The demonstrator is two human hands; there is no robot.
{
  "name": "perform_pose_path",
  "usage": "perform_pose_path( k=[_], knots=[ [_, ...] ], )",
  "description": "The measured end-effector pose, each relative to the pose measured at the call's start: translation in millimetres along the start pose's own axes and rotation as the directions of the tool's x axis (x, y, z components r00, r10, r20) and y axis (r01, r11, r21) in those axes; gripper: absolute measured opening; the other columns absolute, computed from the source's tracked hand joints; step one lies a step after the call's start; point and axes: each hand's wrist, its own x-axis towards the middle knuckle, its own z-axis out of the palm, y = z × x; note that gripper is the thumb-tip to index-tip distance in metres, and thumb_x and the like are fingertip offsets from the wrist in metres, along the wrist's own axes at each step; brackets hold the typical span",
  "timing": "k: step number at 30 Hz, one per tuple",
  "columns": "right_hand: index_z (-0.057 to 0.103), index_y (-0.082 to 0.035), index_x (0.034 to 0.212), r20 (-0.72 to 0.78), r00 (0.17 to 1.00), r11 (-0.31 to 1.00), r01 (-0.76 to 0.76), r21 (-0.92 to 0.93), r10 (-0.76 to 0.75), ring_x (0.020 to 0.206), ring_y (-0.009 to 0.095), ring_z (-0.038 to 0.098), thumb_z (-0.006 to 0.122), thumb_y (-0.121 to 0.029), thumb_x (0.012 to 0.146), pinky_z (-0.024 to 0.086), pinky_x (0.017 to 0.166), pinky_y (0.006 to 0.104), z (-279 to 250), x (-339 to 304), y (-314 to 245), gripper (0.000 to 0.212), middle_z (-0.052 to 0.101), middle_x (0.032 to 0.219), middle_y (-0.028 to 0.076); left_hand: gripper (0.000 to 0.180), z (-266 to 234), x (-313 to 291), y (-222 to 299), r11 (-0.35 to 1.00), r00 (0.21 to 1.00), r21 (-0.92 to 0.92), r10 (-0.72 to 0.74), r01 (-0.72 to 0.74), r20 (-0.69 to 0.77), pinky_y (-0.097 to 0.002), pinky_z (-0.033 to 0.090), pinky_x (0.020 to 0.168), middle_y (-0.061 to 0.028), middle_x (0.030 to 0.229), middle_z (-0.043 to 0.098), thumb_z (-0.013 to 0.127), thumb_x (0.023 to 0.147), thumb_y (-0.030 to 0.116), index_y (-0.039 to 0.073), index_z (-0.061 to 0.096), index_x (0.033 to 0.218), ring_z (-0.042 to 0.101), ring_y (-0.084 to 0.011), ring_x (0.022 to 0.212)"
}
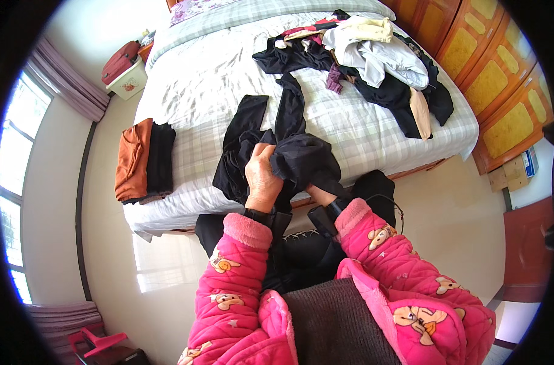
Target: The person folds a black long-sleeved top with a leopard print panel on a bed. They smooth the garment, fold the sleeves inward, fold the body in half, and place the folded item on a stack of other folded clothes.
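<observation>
Both hands gripped the black garment (289, 152) at the bed's edge: left hand (262, 176) clenched on it, right hand (318, 194) seemingly buried beneath. Two folded pieces (144, 161) lay done; the heap (368, 55) remained.

**My bed and what lies on it**

In front of me stands the bed (204, 85), spread with a pale grey checked cover. At its near left corner sits a folded stack: an orange garment (133, 159) with a black folded garment (160, 159) just beside it, touching. In the middle a black garment (271, 140) sprawls, its legs stretching up the cover while its lower part is bunched at the near edge. Toward the far right lies a loose heap of clothes (374, 58): white and cream pieces on top of black ones, with bits of red and purple showing. A patterned pillow (195, 7) rests at the head.
</observation>
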Motion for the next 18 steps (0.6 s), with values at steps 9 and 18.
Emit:
perform_pose_path(
  k=[9, 18],
  knots=[
    [0.042, -0.009, 0.140, -0.038, 0.999, 0.896, 0.037, 0.443, -0.022, 0.119, 0.020, 0.053, 0.050, -0.025, 0.099, 0.040, 0.105, 0.0326, -3, 10, -5, 0.045, 0.058, 0.123, 0.007, 0.023, -6, -2, 8, 0.936, 0.979, -0.314, -0.106, 0.158, 0.176, -0.0410, 0.049, 0.069, -0.0242, 0.084, 0.063, 0.068, 0.070, 0.008, -0.001, 0.060, 0.090, 0.063, -0.0438, 0.085],
    [0.054, -0.007, 0.129, -0.191, 0.970, 0.914, 0.063, -0.401, -0.151, 0.114, 0.020, 0.055, 0.065, -0.024, 0.090, 0.043, 0.103, 0.0335, -37, -43, 7, 0.043, 0.061, 0.120, 0.012, 0.022, 14, -10, 8, 0.999, 0.987, -0.007, 0.051, -0.051, 0.154, -0.0416, 0.051, 0.072, -0.0163, 0.097, 0.066, 0.068, 0.072, 0.008, 0.003, 0.065, 0.092, 0.064, -0.0379, 0.089]
  ],
)
